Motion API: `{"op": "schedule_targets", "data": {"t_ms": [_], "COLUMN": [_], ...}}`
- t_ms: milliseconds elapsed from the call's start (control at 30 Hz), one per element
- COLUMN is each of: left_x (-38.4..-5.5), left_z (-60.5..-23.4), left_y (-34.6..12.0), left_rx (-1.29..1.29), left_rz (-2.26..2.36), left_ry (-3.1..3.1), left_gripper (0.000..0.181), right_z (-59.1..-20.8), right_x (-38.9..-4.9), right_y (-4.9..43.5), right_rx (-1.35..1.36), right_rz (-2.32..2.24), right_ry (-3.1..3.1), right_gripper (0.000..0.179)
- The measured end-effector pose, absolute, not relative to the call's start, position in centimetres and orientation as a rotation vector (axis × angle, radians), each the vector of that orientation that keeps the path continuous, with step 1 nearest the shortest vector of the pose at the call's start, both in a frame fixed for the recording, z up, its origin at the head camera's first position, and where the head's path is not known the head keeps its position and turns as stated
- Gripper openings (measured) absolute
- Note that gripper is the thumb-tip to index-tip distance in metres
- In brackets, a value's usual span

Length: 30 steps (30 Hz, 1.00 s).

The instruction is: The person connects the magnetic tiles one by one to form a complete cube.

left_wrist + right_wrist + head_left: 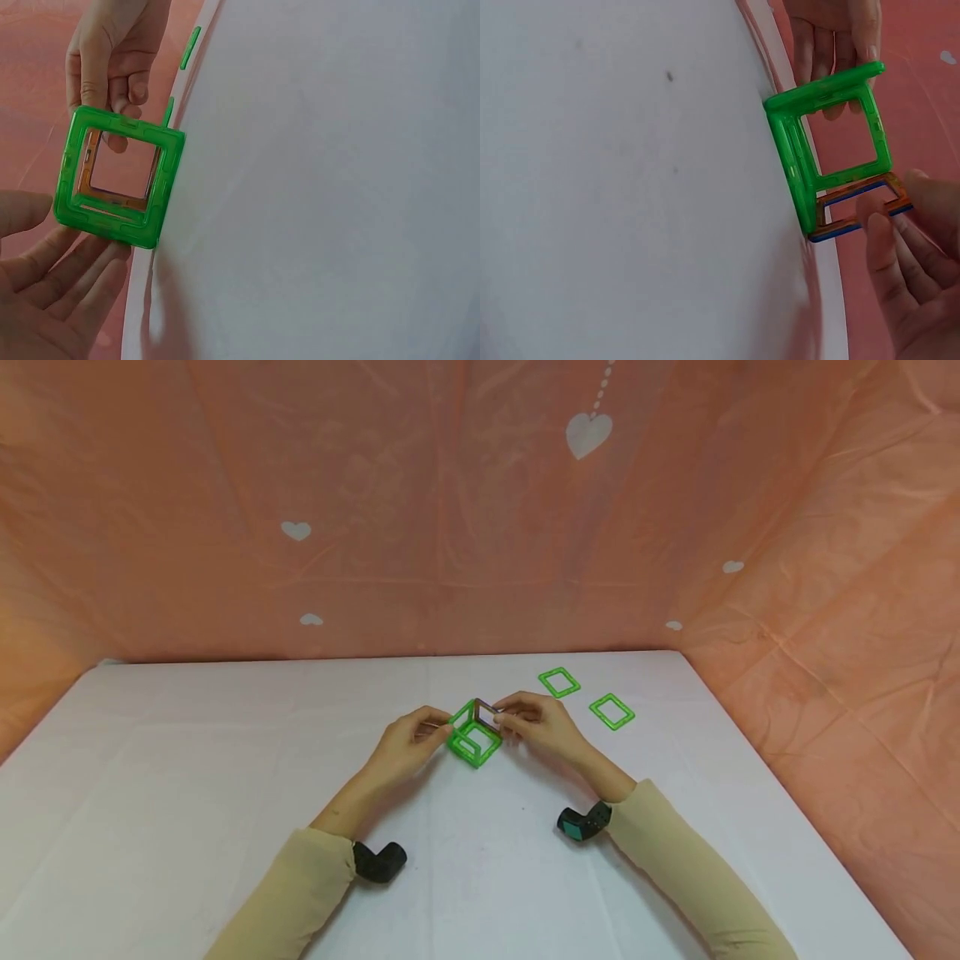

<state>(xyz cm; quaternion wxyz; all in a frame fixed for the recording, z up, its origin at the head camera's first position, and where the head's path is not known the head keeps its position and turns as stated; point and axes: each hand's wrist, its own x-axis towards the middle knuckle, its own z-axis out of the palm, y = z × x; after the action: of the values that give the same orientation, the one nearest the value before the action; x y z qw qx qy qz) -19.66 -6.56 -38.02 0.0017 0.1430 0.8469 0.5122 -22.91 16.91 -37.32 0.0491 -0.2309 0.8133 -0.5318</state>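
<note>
Several green square frame tiles (788,169) are joined edge to edge into a partly built box near the middle of the table. One lies flat as its base and others stand upright on it. My left hand (401,745) holds the left upright green tile (160,191) between thumb and fingers. On the right side stands an orange square tile (853,189) with a blue edge, looking brown in the head view. My right hand (546,727) pinches this tile by its outer edge, with its lower end against the green base.
Two loose green square tiles lie flat behind and right of my right hand, one farther back (569,692) and one nearer the right edge (623,705). A white cloth (225,760) covers the table. Orange sheeting with pale hearts (588,435) hangs behind and at the sides.
</note>
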Motion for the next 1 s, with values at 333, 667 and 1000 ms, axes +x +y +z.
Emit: {"op": "schedule_targets", "data": {"t_ms": [333, 667, 1000], "left_x": [-19.59, -19.63, -19.6], "left_z": [-38.03, -37.84, -37.9], "left_y": [-6.64, -6.7, -6.64], "left_rx": [0.456, 0.418, 0.4], "left_rz": [1.615, 1.595, 1.588], "left_ry": [2.601, 2.6, 2.609], "left_gripper": [0.037, 0.044, 0.047], "right_z": [-37.81, -37.65, -37.58], "right_x": [-23.15, -23.06, -22.86], "right_y": [16.88, 16.67, 16.54], "right_rx": [-0.742, -0.733, -0.742], "right_rz": [-1.568, -1.571, -1.555], "right_ry": [2.569, 2.548, 2.534], "right_gripper": [0.021, 0.022, 0.031]}}
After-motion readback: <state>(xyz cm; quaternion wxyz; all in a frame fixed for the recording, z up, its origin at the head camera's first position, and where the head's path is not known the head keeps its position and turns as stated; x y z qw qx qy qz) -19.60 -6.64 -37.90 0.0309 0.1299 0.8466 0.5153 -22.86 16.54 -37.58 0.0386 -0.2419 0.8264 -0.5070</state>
